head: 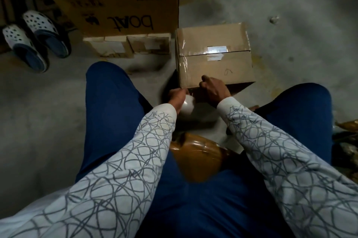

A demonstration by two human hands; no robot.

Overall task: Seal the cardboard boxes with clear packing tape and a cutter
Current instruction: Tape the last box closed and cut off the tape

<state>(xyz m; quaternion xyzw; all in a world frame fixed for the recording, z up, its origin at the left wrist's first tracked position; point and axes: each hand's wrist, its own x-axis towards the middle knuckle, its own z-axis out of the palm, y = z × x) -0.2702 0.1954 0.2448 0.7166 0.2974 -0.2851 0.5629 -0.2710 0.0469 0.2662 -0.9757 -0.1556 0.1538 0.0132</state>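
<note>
Left grip (176, 96) holds tape roll (187, 106), right grip (212, 90) seemingly pinches box (215, 65); carton (124, 5) reads "boat".

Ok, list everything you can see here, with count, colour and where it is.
cardboard box: one, brown, partly taped, floor centre
tape roll: one, whitish-clear, in the left hand
boat box: one, brown, large, upper left
small boxes: at least two, brown, before the boat box
clogs: one pair, white and blue, far left
wrapped parcel: one, glossy brown, between the legs
left hand: grips the tape roll
right hand: fingers curled at the cardboard box's near edge
</note>
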